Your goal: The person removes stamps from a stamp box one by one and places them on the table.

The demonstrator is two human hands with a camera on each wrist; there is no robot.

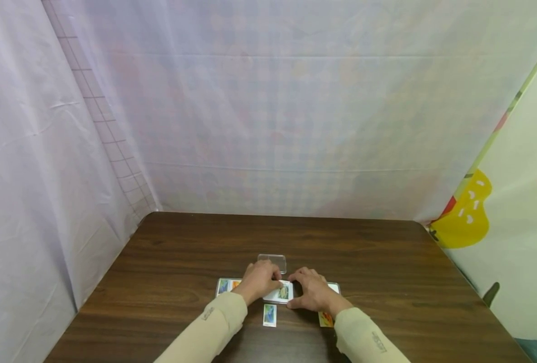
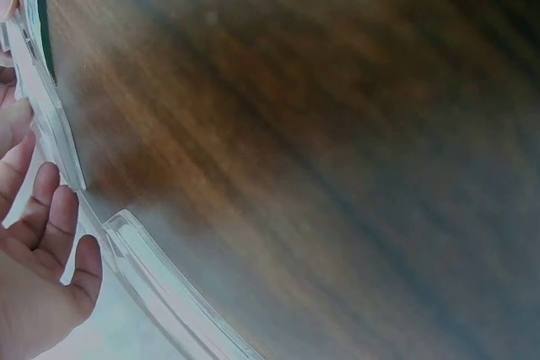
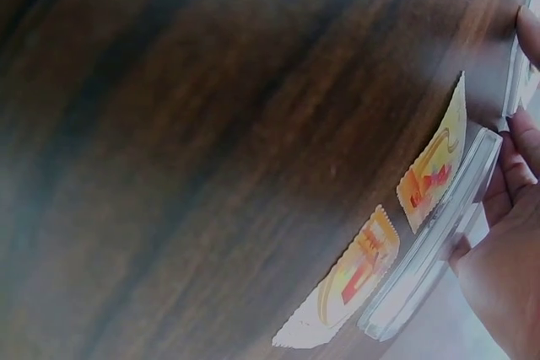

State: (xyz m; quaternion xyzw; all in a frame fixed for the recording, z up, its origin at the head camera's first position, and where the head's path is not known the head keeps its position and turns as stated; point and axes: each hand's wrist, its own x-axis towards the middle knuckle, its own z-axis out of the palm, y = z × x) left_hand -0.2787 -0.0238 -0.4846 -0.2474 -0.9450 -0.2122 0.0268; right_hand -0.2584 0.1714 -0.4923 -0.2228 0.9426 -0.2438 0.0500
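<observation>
In the head view a clear, flat plastic case [image 1: 272,297] holding a greenish postage stamp [image 1: 284,291] lies between the hands. My left hand [image 1: 259,280] reaches over its left part, thumb at the white area. In the left wrist view the other fingers [image 2: 61,221] are loosely bent; whether thumb and index pinch anything is hidden. My right hand [image 1: 312,291] grips the case's right end, thumb at the near corner and a finger at the far one. A blue-green stamp [image 1: 270,315] lies just in front of the case.
Beyond the hands lies a clear plastic lid [image 1: 275,259]. A case of stamps [image 1: 223,286] sits partly under the left arm, another case [image 1: 334,287] beside the right hand. Two orange-yellow stamps [image 3: 359,280] with perforated edges lie on the brown wooden table [image 1: 182,252].
</observation>
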